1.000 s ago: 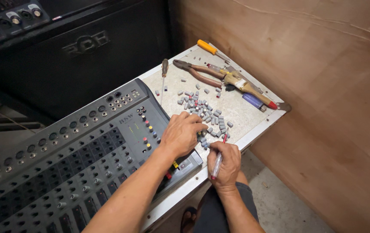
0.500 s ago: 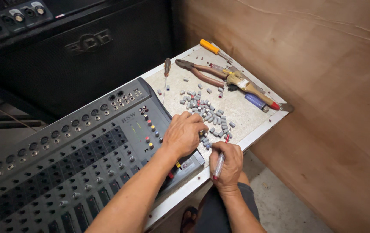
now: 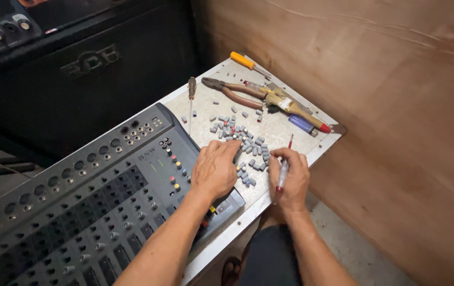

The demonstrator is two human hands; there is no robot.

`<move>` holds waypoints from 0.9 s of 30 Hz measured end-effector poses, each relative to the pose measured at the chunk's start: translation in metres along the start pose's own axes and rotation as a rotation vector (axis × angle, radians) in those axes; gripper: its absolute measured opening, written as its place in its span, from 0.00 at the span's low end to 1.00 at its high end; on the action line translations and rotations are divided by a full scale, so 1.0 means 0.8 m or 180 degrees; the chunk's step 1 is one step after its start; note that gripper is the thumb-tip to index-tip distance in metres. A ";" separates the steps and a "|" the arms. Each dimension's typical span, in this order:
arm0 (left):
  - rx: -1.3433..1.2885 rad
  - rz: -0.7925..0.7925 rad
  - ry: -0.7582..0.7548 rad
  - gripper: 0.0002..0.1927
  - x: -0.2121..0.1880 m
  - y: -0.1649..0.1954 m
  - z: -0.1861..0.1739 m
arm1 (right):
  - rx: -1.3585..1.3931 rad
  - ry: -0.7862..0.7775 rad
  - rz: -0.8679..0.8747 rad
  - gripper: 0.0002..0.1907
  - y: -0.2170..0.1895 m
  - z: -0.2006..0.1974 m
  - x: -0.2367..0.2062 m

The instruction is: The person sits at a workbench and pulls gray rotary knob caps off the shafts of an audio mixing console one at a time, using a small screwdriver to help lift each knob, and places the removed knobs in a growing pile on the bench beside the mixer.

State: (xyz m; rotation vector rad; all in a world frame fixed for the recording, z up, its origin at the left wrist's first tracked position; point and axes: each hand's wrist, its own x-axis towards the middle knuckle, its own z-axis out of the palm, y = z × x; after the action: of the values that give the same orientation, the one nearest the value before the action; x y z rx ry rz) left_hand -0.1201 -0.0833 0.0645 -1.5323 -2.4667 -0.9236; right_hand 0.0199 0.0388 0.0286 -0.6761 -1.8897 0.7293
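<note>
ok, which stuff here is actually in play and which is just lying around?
In play:
- left hand at the edge of the grey knob caps
- right hand holding a red-tipped screwdriver
- mixing console

Lying about:
- pliers
- yellow-handled screwdriver
- dark-handled screwdriver
- tan hand tool
- blue pen-like tool

I note the mixing console (image 3: 94, 196) at left on the table (image 3: 311, 151); loose knob caps (image 3: 240, 140) lie right of it; beyond them, pliers (image 3: 232, 91) and two screwdrivers (image 3: 248, 62); my left hand (image 3: 215, 169) rests on the console's right edge; my right hand (image 3: 289, 177) is beside it.
</note>
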 end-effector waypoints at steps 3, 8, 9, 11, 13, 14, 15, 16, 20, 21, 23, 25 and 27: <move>-0.0063 -0.0188 -0.0124 0.28 0.002 0.002 -0.001 | -0.0081 -0.0342 -0.0086 0.09 0.008 0.004 0.029; -0.0067 -0.0099 -0.0141 0.28 0.007 0.001 -0.005 | -0.0109 -0.0632 -0.0769 0.11 0.021 0.014 0.052; -0.0048 -0.0074 -0.0171 0.28 0.010 0.001 -0.004 | -0.0084 -0.0675 -0.0729 0.11 0.023 0.015 0.054; -0.0004 -0.0056 -0.0227 0.29 0.013 0.002 -0.003 | -0.0020 -0.0790 -0.0651 0.12 0.026 0.017 0.053; -0.0051 -0.0180 -0.0262 0.29 0.015 0.003 -0.002 | -0.0046 -0.0967 -0.0568 0.13 0.028 0.017 0.055; -0.0069 -0.0231 -0.0281 0.29 0.016 0.002 -0.002 | -0.0058 -0.1044 -0.0524 0.14 0.028 0.017 0.056; -0.0045 -0.0257 -0.0331 0.29 0.018 0.002 -0.002 | -0.0087 -0.1092 -0.0602 0.14 0.028 0.018 0.057; -0.0024 -0.0281 -0.0382 0.29 0.018 0.001 -0.002 | -0.0120 -0.1140 -0.0681 0.13 0.028 0.019 0.059; -0.0061 -0.0219 -0.0465 0.29 0.018 -0.002 -0.003 | -0.0146 -0.1183 -0.0770 0.12 0.026 0.017 0.059; -0.0072 -0.0171 -0.0361 0.28 0.016 -0.002 -0.003 | -0.0094 -0.1111 -0.0637 0.11 0.025 0.016 0.058; -0.0084 -0.0074 -0.0146 0.25 0.013 -0.004 -0.002 | 0.0018 -0.0964 -0.0377 0.08 0.024 0.016 0.055; -0.0029 -0.0016 -0.0061 0.26 0.012 -0.006 0.000 | -0.0162 -0.0863 -0.0101 0.06 0.023 0.019 0.052; 0.0007 -0.0041 -0.0047 0.25 0.010 -0.008 0.002 | -0.0236 -0.0774 0.0057 0.06 0.022 0.020 0.049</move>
State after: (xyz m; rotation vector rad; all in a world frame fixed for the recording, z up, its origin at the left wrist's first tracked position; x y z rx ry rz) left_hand -0.1291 -0.0782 0.0632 -1.5300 -2.4895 -0.9146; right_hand -0.0073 0.0759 0.0327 -0.6758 -2.1437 0.7847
